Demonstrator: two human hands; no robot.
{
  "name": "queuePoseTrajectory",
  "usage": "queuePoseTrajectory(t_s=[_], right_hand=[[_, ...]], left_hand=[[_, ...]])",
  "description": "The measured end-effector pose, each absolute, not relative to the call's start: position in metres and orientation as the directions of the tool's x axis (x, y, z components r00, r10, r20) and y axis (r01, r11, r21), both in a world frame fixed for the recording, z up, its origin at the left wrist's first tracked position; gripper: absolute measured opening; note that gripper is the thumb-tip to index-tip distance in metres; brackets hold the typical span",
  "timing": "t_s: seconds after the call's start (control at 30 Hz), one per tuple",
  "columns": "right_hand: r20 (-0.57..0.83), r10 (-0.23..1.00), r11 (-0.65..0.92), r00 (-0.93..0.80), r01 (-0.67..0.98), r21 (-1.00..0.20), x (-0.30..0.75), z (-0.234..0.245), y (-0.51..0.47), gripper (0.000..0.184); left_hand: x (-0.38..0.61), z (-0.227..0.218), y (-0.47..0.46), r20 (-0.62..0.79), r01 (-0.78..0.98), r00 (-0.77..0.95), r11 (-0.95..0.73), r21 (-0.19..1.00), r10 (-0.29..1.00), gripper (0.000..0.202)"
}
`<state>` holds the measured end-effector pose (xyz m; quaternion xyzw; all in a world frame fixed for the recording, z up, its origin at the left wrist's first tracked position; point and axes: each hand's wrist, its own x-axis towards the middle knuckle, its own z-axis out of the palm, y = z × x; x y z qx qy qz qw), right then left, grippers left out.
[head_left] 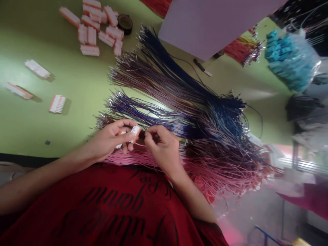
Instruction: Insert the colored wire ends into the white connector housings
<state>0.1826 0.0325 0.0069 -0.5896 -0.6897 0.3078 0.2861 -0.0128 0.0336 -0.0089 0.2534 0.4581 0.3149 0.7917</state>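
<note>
My left hand point(112, 139) is closed round a small white and orange connector block point(134, 132), held just above the near edge of the green table point(77, 85). My right hand point(164, 147) pinches a thin pink wire point(143, 145) right beside the block's end. Under both hands lies a bundle of pink wires point(205, 171). Beyond them fan out bundles of purple wires point(143, 109), brown wires point(153, 78) and dark blue wires point(179, 68).
A heap of white and orange connector blocks point(97, 27) lies at the far left, with three loose ones point(57, 103) nearer. A black tape roll point(125, 22), a pale board point(212, 24), red wires point(238, 49) and a bag of blue parts point(289, 58) sit at the back.
</note>
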Motion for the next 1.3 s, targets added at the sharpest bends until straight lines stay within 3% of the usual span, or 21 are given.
queuePoseTrajectory(t_s=[0.3,0.63,0.83,1.0,1.3], right_hand=[[0.003,0.985,0.112,-0.174,0.623,-0.774,0.179,-0.003,0.031,0.016],[0.118,0.943,0.303,-0.311,0.656,-0.691,0.186,-0.009,0.027,0.021],[0.1,0.957,0.249,-0.273,0.591,-0.767,0.184,-0.013,0.023,0.015],[0.127,0.95,0.28,-0.286,0.597,-0.752,0.182,-0.016,0.025,0.019],[0.047,0.965,0.195,-0.257,0.587,-0.786,0.185,-0.015,0.023,0.017]], left_hand=[[-0.013,-0.014,0.034,-0.575,-0.212,0.355,0.663,0.718,0.737,0.044],[-0.012,-0.012,0.03,-0.59,-0.166,0.357,0.671,0.723,0.724,0.037],[-0.012,-0.01,0.03,-0.595,-0.216,0.346,0.679,0.701,0.725,0.043],[-0.012,-0.01,0.032,-0.599,-0.206,0.347,0.681,0.702,0.722,0.043],[-0.013,-0.009,0.033,-0.604,-0.196,0.368,0.694,0.693,0.707,0.043]])
